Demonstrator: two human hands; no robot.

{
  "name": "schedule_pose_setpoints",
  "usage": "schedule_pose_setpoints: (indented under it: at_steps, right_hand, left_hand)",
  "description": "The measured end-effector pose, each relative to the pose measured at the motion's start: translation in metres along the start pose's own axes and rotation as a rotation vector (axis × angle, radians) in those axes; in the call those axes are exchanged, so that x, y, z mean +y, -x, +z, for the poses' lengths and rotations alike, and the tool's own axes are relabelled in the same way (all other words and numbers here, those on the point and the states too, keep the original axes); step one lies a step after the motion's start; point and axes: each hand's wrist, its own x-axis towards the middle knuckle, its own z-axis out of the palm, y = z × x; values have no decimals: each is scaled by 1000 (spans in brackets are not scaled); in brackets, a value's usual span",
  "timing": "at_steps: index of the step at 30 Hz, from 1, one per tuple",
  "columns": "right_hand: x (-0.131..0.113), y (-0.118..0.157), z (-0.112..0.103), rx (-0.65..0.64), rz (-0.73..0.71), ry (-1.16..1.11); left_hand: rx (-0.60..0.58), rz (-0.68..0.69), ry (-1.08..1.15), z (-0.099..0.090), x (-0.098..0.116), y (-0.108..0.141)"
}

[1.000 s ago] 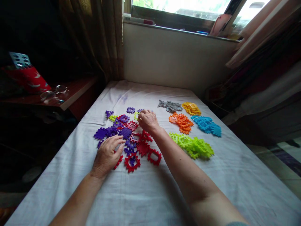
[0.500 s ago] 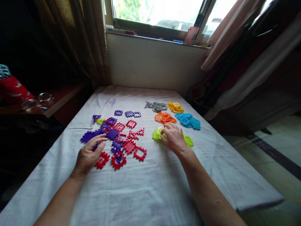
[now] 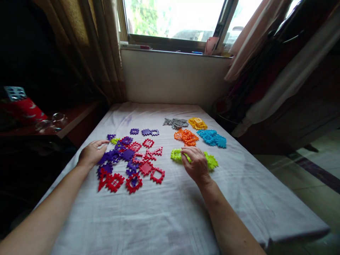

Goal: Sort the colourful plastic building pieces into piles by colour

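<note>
Moved since the earlier frames: left hand (image 3: 92,154), gone from beside the red pieces to the far-left edge of the mixed cluster, exposing a red triangle (image 3: 103,179). Right hand (image 3: 195,163), first seen above that cluster, now at the lime-green pile (image 3: 211,161).

Item, left hand: partly open, fingers extended, thumb a little apart; I see nothing held. Its fingertips lie near a small lime-green piece (image 3: 115,141); whether they touch, I cannot tell.

Item, right hand: half-curled, palm down over the lime-green pile; I cannot tell if its fingers grip a piece.

Item, lime-green pile: bright, flat, tooth-edged plastic, overlapping, one windowed piece at its left end; on the white sheet (image 3: 170,216), nearer me than the orange pile (image 3: 186,137) and blue pile (image 3: 212,138).

Item, small lime-green piece: same hue, partly under purple pieces (image 3: 127,154).
</note>
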Motion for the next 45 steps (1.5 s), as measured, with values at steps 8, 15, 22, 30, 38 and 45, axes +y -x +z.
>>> schedule_pose_setpoints:
  at_steps: [8,15,22,30,38,45]
  right_hand:
    - [25,9,-2,105,22,-76]
    - [38,5,-17,111,206,-69]
    - [41,2,-22,151,281,-83]
    - [49,4,-21,232,340,-65]
    - [61,4,-23,264,454,-37]
    - [68,5,-20,242,539,-56]
  left_hand:
    - [-201,239,-637,16,12,-56]
    - [-208,303,-417,15,9,-82]
    - [-90,225,-358,-13,16,-75]
    - [-26,137,-373,-10,76,-46]
    - [-279,586,35,77,188,56]
    - [-310,451,-42,116,239,95]
